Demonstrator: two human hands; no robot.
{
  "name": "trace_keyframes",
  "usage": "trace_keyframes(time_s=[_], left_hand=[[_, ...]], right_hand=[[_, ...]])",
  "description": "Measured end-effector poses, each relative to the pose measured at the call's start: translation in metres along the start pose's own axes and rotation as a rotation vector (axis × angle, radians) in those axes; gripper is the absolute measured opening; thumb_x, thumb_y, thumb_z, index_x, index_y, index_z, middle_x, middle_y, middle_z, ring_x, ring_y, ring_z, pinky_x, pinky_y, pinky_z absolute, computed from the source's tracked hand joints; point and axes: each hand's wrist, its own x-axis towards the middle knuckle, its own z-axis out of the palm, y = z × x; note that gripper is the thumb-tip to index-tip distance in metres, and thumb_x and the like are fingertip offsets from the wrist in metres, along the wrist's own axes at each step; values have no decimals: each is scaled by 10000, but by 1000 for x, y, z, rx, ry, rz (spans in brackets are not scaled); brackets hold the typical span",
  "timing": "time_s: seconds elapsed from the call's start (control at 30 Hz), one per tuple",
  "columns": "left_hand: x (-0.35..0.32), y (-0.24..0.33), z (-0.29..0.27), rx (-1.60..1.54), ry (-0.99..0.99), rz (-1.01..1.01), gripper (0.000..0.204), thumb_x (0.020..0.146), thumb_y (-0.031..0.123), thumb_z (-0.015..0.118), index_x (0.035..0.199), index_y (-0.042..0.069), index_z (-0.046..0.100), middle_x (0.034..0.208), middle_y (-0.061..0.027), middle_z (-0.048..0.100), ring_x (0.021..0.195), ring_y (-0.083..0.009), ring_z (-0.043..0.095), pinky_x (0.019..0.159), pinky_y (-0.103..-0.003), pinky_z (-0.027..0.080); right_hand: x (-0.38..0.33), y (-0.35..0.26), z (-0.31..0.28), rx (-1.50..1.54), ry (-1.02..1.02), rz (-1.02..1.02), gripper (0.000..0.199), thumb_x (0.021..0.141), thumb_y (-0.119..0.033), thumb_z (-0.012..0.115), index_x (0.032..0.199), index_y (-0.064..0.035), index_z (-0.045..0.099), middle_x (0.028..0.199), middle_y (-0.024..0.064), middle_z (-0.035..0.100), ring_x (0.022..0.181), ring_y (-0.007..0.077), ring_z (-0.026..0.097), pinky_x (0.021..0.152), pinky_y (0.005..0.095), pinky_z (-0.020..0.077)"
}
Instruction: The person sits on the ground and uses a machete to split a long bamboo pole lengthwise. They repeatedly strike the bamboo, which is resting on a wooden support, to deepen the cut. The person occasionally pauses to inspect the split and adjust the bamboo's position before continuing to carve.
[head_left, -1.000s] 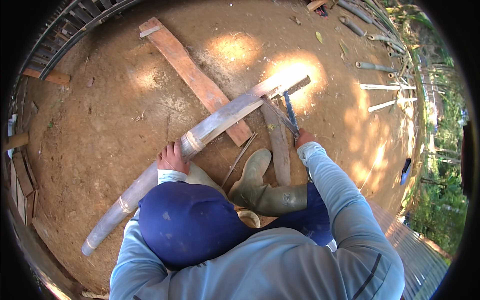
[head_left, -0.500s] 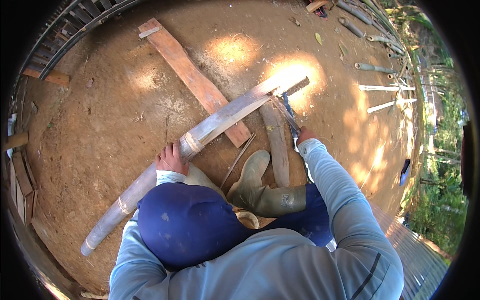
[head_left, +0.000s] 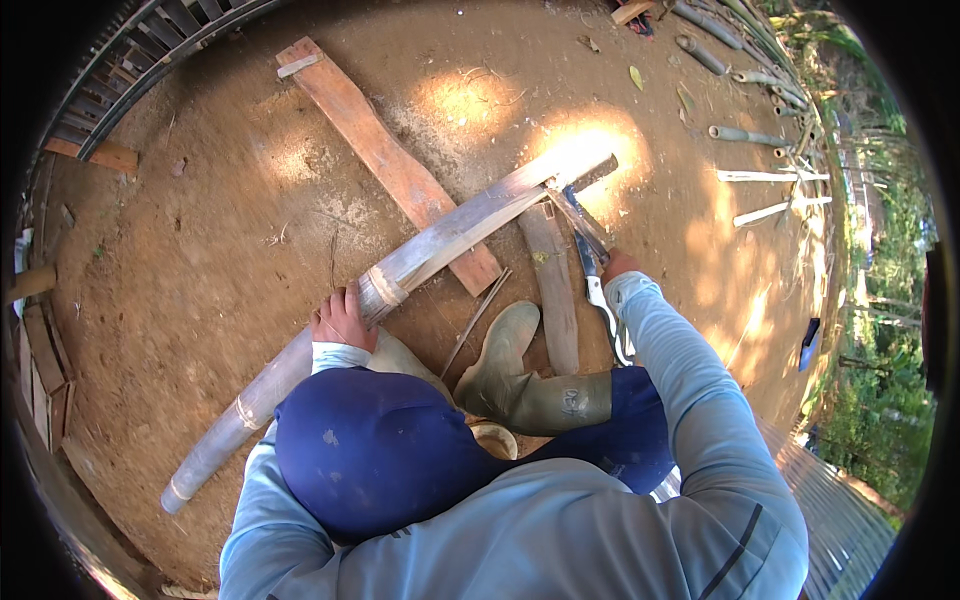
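Observation:
A long grey bamboo pole [head_left: 420, 258] slants from lower left to upper right, one stretch of its near side pale where the surface is stripped. My left hand [head_left: 343, 318] grips it just left of a pale node ring. In my right hand [head_left: 622, 264] is a knife [head_left: 582, 222] with a long blade, its handle hidden by my fingers. The blade's far end meets the near edge of the pole close to its brightly lit right end. Beneath the knife lies a saw with a white handle [head_left: 598, 292] and dark blue blade, on the ground.
A reddish plank [head_left: 380, 150] passes beneath the pole, and a wooden billet [head_left: 551, 285] lies by my boot [head_left: 500, 345]. Several cut bamboo lengths [head_left: 748, 135] lie at upper right. Slatted fencing [head_left: 165, 35] stands at upper left, corrugated sheeting [head_left: 835, 500] at lower right.
My right hand and the knife have shifted slightly right, uncovering more of the saw's white handle. My left hand and the bamboo pole stay in place.

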Motion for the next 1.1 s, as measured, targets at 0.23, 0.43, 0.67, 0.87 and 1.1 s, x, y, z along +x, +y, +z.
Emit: trace_keyframes(time_s=[0.23,0.43,0.67,0.87,1.1], left_hand=[[5,8,5,-18,4,23,932,660,311,861,1461,109,428,1360,-149,558,1227,-353,570,1031,-538,452],[2,0,-4,-12,7,-3,878,684,300,836,1447,111,445,1294,-132,584,1184,-344,591,1004,-529,465],[14,5,-16,-46,-109,-23,875,680,324,842,1428,119,439,1289,-146,590,1179,-353,603,1005,-500,489],[44,-7,-44,-53,-376,-96,951,671,425,820,1464,90,415,1286,-229,626,1171,-384,640,996,-455,528],[96,-47,-29,-275,-579,30,1094,564,474,871,1459,29,428,1254,-262,659,1198,-376,635,1041,-405,496]], right_hand=[[14,31,10,-25,29,9,242,934,-142,549,1140,-73,656,1083,264,699,1040,450,675,884,534,536],[-30,-19,-33,-110,-44,6,316,1015,-164,420,1250,-67,609,1238,247,664,1171,437,634,975,516,514],[-28,3,1,-2,36,0,296,975,-222,498,1210,-82,608,1163,241,690,1101,431,663,941,513,527],[-66,44,41,102,81,-14,290,901,-238,605,1135,-67,621,1030,245,715,992,450,679,867,524,538],[-32,52,107,500,217,159,408,763,-263,751,1094,-46,654,959,206,730,933,389,709,853,430,556]])
